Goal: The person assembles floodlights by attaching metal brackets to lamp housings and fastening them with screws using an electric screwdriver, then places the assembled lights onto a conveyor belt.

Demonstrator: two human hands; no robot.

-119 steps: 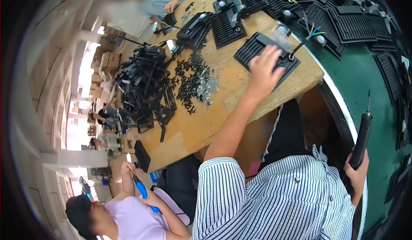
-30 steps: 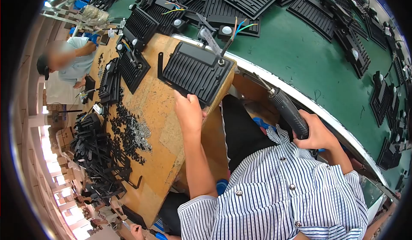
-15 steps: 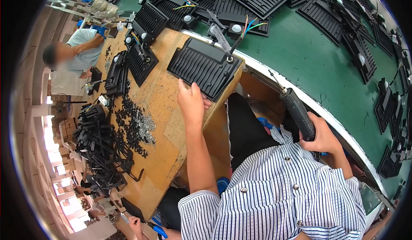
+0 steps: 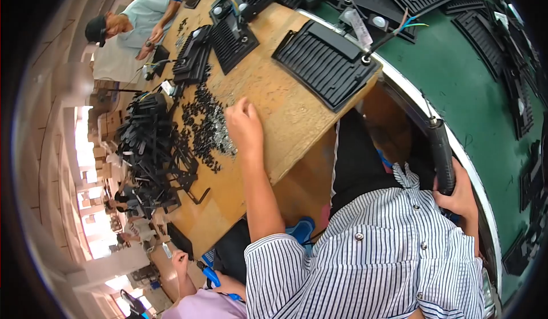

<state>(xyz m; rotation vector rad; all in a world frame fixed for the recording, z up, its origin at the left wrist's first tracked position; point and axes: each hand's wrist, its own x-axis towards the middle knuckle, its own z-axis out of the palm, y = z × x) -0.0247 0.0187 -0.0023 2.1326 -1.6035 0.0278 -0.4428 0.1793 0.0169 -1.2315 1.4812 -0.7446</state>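
Note:
My left hand point(image 4: 244, 126) is over the wooden table point(image 4: 285, 119), beside a pile of small silver and black hardware point(image 4: 214, 128). Its fingers are curled, and whatever they may hold is too small to make out. My right hand point(image 4: 458, 192) grips a black electric screwdriver point(image 4: 442, 156), its bit pointing up and away from me. A black ribbed lamp housing point(image 4: 325, 62) lies at the table's corner, with a cable, coloured wires and a clear tag at its right end. Neither hand touches it.
Black brackets point(image 4: 142, 128) are heaped at the left. More housings point(image 4: 231, 45) stand farther back on the table. A green conveyor surface point(image 4: 456, 85) with many housings runs along the right. One co-worker point(image 4: 142, 22) sits across the table; another point(image 4: 205, 302) holds a blue tool nearby.
My left hand has left the housing and moved to the hardware pile. The screwdriver has shifted right with my right hand. The view has turned. A bracket formerly beside the housing now lies along it.

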